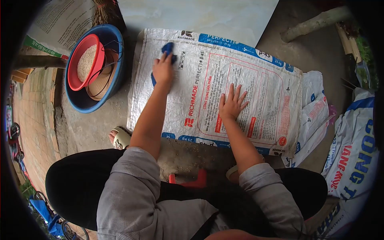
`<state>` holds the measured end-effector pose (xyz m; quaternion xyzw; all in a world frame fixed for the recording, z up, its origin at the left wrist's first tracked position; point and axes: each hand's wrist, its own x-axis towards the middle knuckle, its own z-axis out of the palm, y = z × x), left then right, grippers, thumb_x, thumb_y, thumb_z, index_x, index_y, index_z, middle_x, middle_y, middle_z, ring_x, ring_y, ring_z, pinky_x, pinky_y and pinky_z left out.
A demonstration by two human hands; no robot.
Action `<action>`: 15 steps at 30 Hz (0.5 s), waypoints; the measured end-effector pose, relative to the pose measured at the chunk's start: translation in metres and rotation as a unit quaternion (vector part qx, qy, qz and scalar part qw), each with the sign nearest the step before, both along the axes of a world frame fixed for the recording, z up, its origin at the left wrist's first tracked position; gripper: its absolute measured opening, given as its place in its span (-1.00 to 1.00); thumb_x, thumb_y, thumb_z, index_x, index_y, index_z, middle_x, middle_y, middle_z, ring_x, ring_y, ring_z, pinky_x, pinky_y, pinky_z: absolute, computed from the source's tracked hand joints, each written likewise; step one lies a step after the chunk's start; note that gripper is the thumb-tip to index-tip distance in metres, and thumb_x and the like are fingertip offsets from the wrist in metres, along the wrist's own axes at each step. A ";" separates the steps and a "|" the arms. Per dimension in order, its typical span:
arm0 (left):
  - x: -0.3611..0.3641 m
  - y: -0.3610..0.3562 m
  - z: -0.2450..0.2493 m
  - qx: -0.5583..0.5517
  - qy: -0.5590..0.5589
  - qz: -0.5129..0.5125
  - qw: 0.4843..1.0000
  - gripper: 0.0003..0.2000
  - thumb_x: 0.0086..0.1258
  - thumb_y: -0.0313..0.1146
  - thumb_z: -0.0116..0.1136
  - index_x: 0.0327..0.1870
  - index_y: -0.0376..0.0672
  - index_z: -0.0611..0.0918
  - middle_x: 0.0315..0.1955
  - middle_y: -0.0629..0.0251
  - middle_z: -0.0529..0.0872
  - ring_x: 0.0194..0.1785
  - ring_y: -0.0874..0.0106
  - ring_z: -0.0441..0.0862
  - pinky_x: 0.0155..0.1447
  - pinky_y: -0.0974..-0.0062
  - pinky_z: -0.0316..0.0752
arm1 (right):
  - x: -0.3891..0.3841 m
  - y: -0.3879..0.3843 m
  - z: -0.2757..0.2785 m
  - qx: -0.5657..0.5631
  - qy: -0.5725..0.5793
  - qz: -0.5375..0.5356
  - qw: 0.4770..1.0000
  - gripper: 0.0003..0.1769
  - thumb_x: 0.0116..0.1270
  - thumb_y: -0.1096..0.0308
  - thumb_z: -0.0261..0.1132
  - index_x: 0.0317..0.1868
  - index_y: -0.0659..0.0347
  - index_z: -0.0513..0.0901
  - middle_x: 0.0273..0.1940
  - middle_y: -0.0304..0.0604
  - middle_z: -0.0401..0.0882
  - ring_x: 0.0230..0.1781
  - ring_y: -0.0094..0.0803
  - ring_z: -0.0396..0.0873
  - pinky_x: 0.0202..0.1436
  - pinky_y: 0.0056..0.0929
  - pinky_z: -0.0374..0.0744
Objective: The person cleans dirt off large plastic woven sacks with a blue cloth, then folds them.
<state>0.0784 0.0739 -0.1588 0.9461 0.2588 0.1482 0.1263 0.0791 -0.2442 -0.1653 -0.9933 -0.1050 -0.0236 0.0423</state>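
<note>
A white printed sack lies flat on the ground in front of me. My left hand is near the sack's left part, closed on a dark blue cloth that is pressed against the surface; parts of the cloth stick out beyond the fingers. To the right, my right hand rests palm down on the printed text with its fingers spread, holding nothing. More white sack material shows under the sack's right edge.
At the upper left, a blue basin holds a red bowl of white grains. A pale board lies beyond the sack. Wood logs are at the upper right, printed bags at the right, and a red stool below.
</note>
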 end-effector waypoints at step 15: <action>0.058 -0.212 0.016 0.033 0.026 -0.422 0.905 -0.56 0.30 -0.34 0.12 0.24 0.10 0.62 0.29 0.53 0.52 0.07 0.34 0.54 0.14 0.31 0.52 | 0.001 -0.002 0.007 0.001 0.047 -0.006 0.999 -0.25 0.42 -0.08 0.06 0.56 -0.08 0.18 0.60 -0.07 -0.04 0.62 0.18 -0.24 0.50 0.44 -0.24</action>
